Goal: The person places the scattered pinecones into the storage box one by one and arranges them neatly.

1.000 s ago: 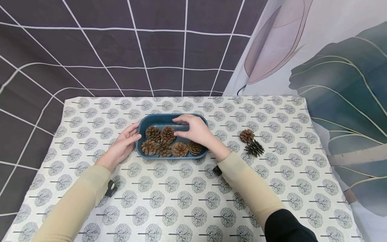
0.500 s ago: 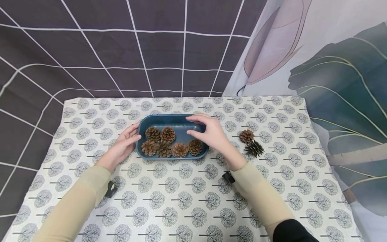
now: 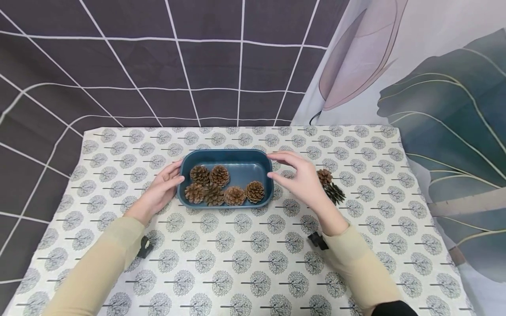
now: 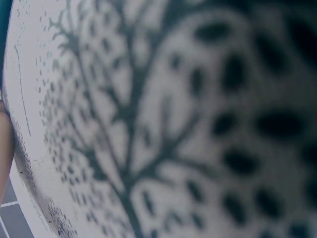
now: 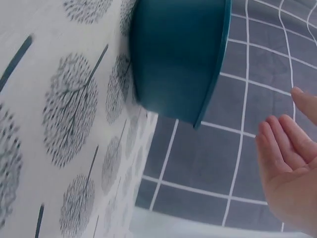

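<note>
A dark teal oval tray (image 3: pixel 245 172) sits on the table in the head view, with several brown pine cones (image 3: pixel 235 195) gathered along its near side and left end. My left hand (image 3: pixel 160 188) rests against the tray's left end, its thumb tip at the rim. My right hand (image 3: pixel 300 177) is just off the right end, thumb and fingers apart, with nothing between them. The right wrist view shows this hand's relaxed fingers (image 5: pixel 285 144) beside the tray's outer wall (image 5: pixel 173 59). Only a sliver of a left finger (image 4: pixel 5 144) shows in the left wrist view.
To the right, a brown pine cone (image 3: pixel 325 176) and a darker, spikier one (image 3: pixel 335 193) lie on the cloth, partly hidden behind my right hand. A tree-patterned tablecloth (image 3: pixel 237 263) covers the table. A dark gridded curtain (image 3: pixel 209 66) hangs behind it.
My right hand has drawn back rightward, from over the inside of the tray to outside its right end. My left hand, the tray and the pine cones stay where they were.
</note>
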A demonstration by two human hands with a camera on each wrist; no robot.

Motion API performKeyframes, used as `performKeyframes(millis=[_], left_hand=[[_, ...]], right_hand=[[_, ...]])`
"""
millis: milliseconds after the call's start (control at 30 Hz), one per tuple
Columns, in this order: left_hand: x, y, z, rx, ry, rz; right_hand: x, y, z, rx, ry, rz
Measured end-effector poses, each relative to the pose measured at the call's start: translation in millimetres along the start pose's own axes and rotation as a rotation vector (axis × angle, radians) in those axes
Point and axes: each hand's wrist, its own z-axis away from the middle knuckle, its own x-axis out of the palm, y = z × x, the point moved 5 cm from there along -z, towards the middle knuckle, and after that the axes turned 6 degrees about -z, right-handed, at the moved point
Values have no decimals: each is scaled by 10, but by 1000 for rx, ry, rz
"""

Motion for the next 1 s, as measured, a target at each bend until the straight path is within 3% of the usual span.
performKeyframes(millis=[633,1000], left_hand=[[7,11,2,10,-7,24],[15,7,-13,46,-11,53]], right_hand=[[-566,384,292,43,162,121],[-771,616,411,117,174,190]])
